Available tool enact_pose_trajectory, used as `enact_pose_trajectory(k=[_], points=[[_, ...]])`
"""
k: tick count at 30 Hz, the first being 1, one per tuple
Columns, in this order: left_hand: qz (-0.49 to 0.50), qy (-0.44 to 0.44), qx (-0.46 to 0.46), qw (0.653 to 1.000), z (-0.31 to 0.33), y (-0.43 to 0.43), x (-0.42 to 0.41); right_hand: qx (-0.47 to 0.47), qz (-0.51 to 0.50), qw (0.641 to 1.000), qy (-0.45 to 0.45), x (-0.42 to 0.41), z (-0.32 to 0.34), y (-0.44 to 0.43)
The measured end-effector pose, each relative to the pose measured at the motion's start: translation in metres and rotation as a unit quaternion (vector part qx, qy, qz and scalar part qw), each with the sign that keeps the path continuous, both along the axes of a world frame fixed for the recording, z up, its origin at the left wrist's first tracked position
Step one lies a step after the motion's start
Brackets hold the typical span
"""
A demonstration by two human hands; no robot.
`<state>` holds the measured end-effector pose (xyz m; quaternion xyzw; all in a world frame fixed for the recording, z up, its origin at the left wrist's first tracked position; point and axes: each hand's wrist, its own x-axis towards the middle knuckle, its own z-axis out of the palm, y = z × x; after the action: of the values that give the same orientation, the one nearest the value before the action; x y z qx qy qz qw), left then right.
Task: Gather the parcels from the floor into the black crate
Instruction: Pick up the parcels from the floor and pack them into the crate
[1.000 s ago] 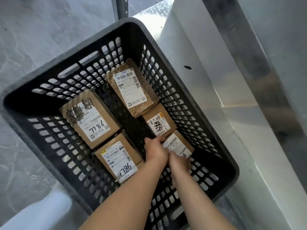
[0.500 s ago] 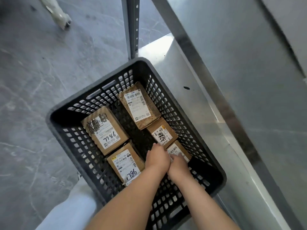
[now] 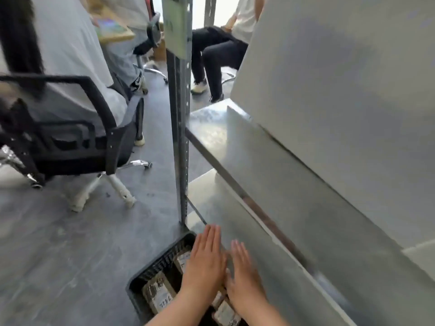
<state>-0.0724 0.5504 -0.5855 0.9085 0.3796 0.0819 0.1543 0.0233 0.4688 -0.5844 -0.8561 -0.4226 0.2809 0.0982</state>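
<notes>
The left hand [image 3: 203, 262] and right hand [image 3: 244, 278] have released the last parcel and now hover flat, fingers straight and empty, over the black perforated plastic crate [image 3: 153, 264] at lower centre. The brown labelled cardboard parcels [image 3: 160, 295] lie inside; gathering appears complete.

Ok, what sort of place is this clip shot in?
Probably a stockroom or workroom inside an office: a metal shelving rack, a black crate of labelled parcels on the grey floor, and people seated on wheeled office chairs nearby.
</notes>
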Motion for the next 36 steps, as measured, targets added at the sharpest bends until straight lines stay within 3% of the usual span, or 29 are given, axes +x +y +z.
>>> enact_pose_trajectory(k=[1, 6, 10, 14, 17, 19, 21, 23, 28, 31, 36], points=[[-0.006, -0.023, 0.027, 0.999, 0.033, 0.011, 0.000, 0.038, 0.011, 0.996, -0.077, -0.002, 0.033, 0.005], [-0.022, -0.100, 0.072, 0.992, 0.180, 0.052, -0.008, 0.156, 0.039, 0.977, -0.143, -0.022, 0.185, 0.022], [-0.100, -0.133, 0.174, 0.971, 0.273, 0.067, -0.030, 0.292, 0.013, 0.933, -0.208, -0.042, 0.305, 0.010], [-0.180, -0.205, 0.237, 0.932, 0.370, 0.058, -0.047, 0.361, -0.058, 0.892, -0.267, -0.061, 0.388, -0.028], [-0.242, -0.238, 0.264, 0.903, 0.424, 0.023, -0.046, 0.362, -0.100, 0.869, -0.321, -0.068, 0.416, -0.090], [-0.266, -0.260, 0.253, 0.893, 0.448, -0.010, -0.036, 0.395, -0.191, 0.830, -0.343, -0.070, 0.431, -0.140], [-0.292, -0.284, 0.241, 0.881, 0.466, -0.049, -0.022, 0.428, -0.323, 0.764, -0.359, -0.070, 0.452, -0.193], [-0.338, -0.298, 0.244, 0.859, 0.481, -0.096, -0.005, 0.417, -0.410, 0.717, -0.380, -0.071, 0.476, -0.250], [-0.466, -0.327, 0.201, 0.798, 0.509, -0.257, 0.024, 0.306, -0.537, 0.646, -0.447, -0.083, 0.510, -0.411], [-0.525, -0.328, 0.173, 0.766, 0.508, -0.356, 0.030, 0.223, -0.578, 0.623, -0.477, -0.100, 0.513, -0.501], [-0.574, -0.316, 0.156, 0.739, 0.497, -0.483, 0.039, 0.140, -0.605, 0.616, -0.485, -0.108, 0.504, -0.609]])
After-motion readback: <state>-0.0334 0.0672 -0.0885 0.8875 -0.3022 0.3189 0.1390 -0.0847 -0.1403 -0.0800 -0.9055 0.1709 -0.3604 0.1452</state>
